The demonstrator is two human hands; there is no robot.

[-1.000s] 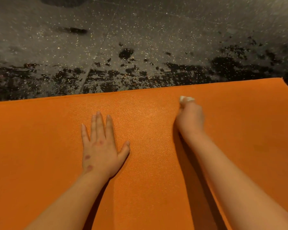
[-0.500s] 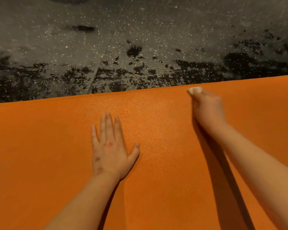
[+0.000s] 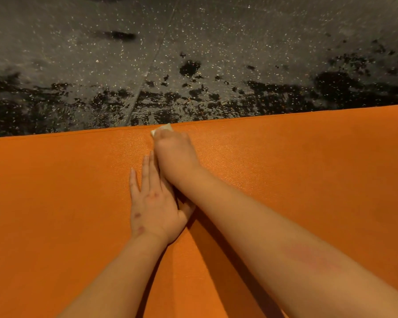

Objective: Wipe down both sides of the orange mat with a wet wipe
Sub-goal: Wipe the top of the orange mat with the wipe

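Wiping at the far edge of the orange mat [image 3: 285,168], laid on the floor [image 3: 216,42]: right hand [image 3: 174,154] clutches wet wipe [image 3: 163,129]; left hand [image 3: 155,203] flat, fingers straight, bracing mid-mat. Recommend firm, overlapping strokes.

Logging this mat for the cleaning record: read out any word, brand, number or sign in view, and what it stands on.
None: no text can be read in this view.
orange mat: plain textured surface, no print on the part shown.
wet wipe: only a corner shows past the right hand; no print on it.
floor: pale flecks and dark wet patches only, no markings.
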